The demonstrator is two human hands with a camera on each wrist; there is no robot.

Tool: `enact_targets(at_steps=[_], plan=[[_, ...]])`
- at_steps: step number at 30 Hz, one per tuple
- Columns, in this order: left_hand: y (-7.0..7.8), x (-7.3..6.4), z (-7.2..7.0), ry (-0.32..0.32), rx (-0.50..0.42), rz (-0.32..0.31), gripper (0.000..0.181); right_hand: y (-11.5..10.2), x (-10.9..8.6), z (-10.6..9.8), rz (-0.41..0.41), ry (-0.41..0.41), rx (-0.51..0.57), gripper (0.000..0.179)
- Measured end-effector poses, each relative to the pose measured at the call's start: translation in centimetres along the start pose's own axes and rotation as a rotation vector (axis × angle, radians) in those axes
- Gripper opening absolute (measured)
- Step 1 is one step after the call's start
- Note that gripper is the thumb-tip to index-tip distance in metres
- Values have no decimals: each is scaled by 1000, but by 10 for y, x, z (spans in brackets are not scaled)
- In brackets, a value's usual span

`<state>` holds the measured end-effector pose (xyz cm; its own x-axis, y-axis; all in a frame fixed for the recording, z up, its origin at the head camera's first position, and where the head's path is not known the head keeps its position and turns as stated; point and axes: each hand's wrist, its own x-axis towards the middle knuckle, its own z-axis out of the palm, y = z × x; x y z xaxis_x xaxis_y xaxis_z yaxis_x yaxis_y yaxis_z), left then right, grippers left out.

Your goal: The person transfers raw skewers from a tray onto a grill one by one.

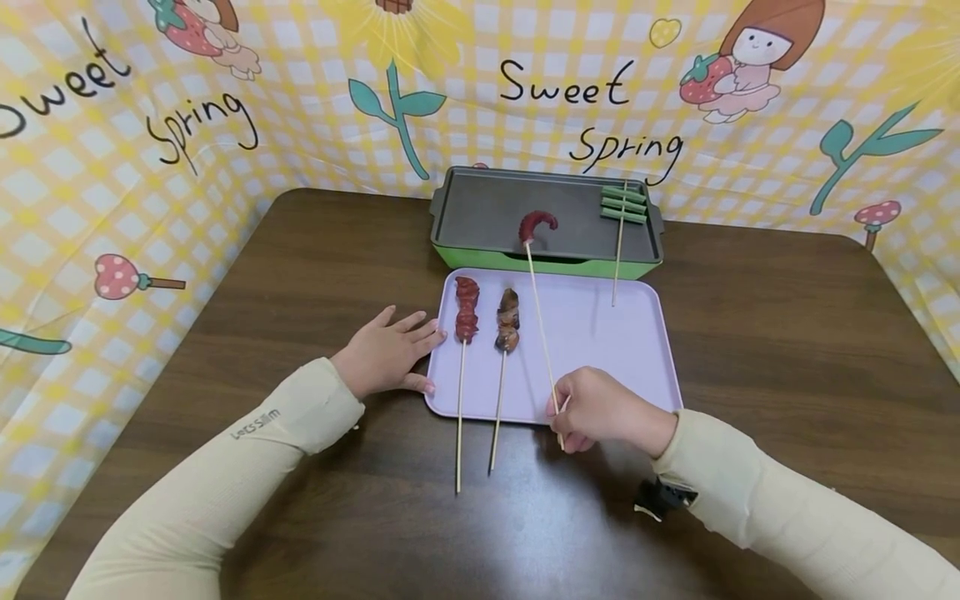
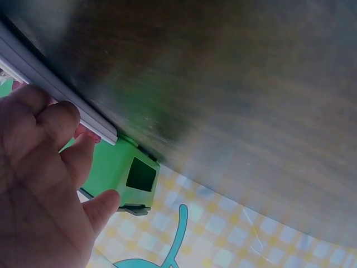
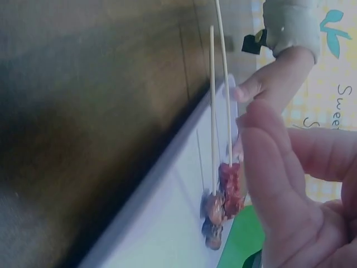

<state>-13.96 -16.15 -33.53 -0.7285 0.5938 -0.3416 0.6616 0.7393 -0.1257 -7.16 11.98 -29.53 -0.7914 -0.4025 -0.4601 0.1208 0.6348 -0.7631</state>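
My right hand point(image 1: 600, 410) pinches the lower end of a skewer whose red, curled, tentacle-like piece point(image 1: 536, 225) appears over the grill's dark plate; whether it touches the plate I cannot tell. At the left edge of the lilac tray point(image 1: 607, 350), my left hand point(image 1: 386, 354) lies with fingers spread, their tips at the rim. Two skewers lie side by side on the tray, sticks jutting past its near edge: one with red meat-like pieces point(image 1: 467, 308), one with brown-and-black pieces point(image 1: 507, 321). The right wrist view shows both, but the held stick is hidden there.
Behind the tray stands a toy-like green grill point(image 1: 480, 212) with a dark plate. A skewer of green sticks point(image 1: 624, 204) lies at its right end, its stick reaching over the tray. Yellow checked cloth point(image 1: 300, 108) hangs around the brown table point(image 1: 765, 333).
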Motion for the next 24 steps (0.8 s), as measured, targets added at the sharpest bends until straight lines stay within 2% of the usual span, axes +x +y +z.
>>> enact_targets(at_steps=[12,24], plan=[[2,0,-1,-6,-3,0,78,-1,25,-22,17,97,-124,8],[2,-1,-4,-18,1,-7,79,-12,52,-43,55,165,-111,14]])
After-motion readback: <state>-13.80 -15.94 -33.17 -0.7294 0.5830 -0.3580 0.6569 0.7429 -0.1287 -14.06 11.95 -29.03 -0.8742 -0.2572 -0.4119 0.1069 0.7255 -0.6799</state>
